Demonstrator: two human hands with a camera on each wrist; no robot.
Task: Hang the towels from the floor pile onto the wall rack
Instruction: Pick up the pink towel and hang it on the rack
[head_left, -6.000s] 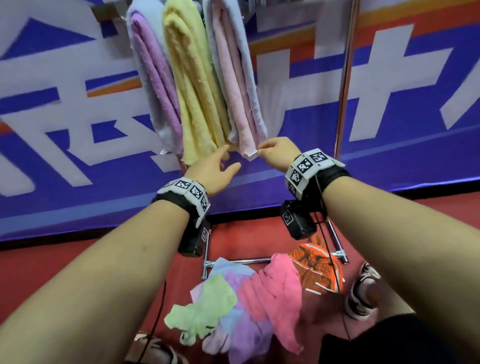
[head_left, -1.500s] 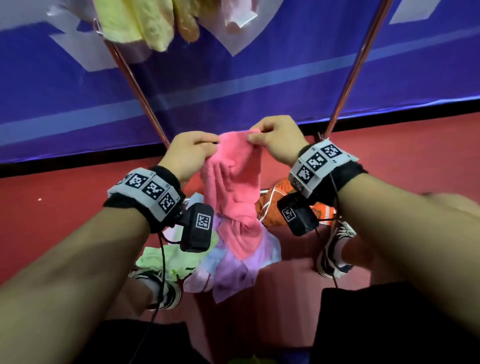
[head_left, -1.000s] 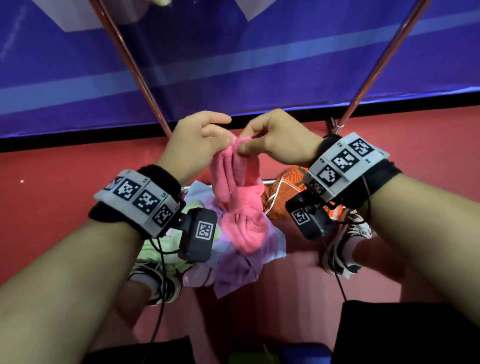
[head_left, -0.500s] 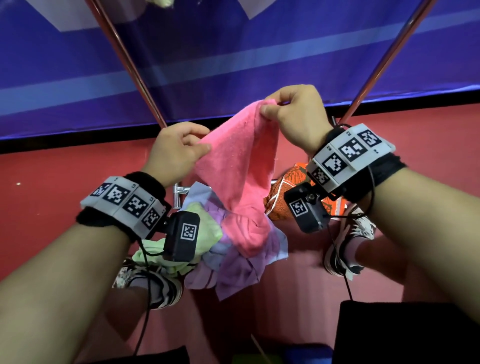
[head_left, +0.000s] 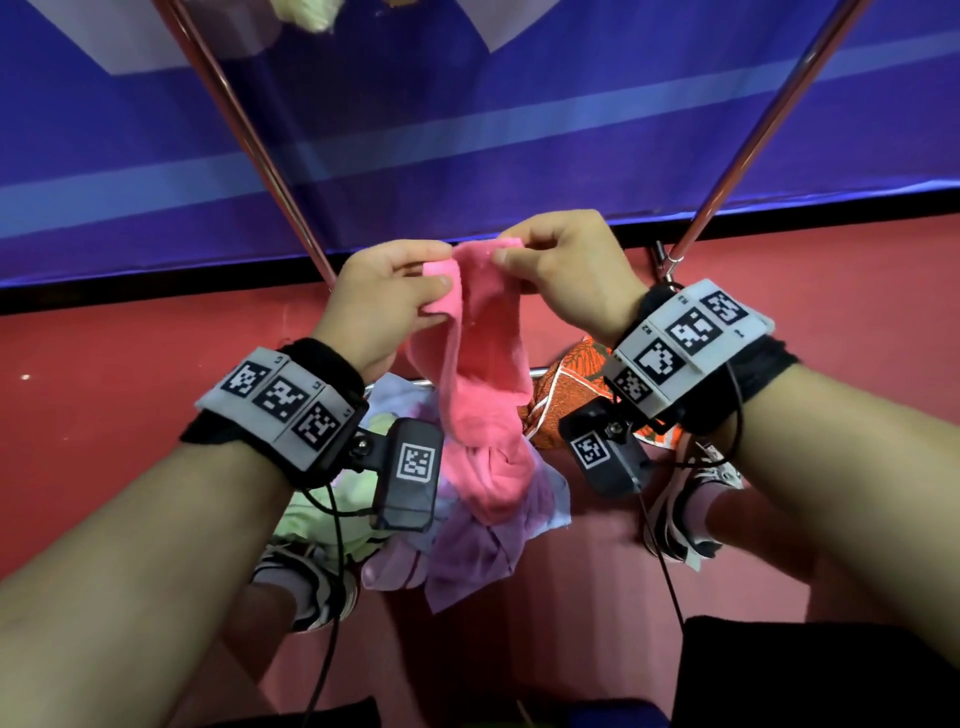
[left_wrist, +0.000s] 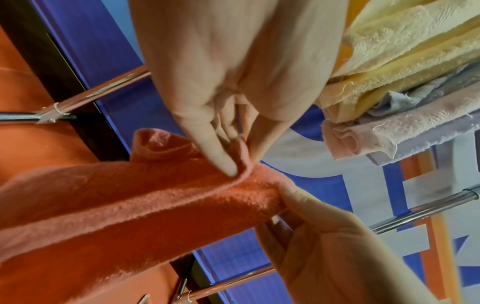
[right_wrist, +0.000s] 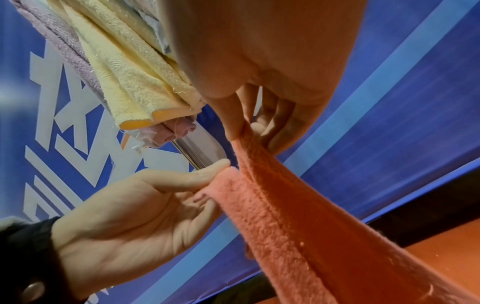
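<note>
Pink fluffy terry towel (head_left: 483, 395) hangs bunched and lengthwise-creased from both hands: the left hand (head_left: 382, 306) pinches one top corner between thumb and fingers, the right hand (head_left: 566, 270) pinches the other just beside it. Its lower end touches the floor pile of green, lilac and pale-blue towels (head_left: 467, 551) below, near the chrome rack's legs (head_left: 249, 130).

Bare red floor (head_left: 119, 395) lies open left and right of the heap of crumpled pastel towels (head_left: 467, 551), while two slanting chrome rack poles (head_left: 249, 140) flank the middle.
</note>
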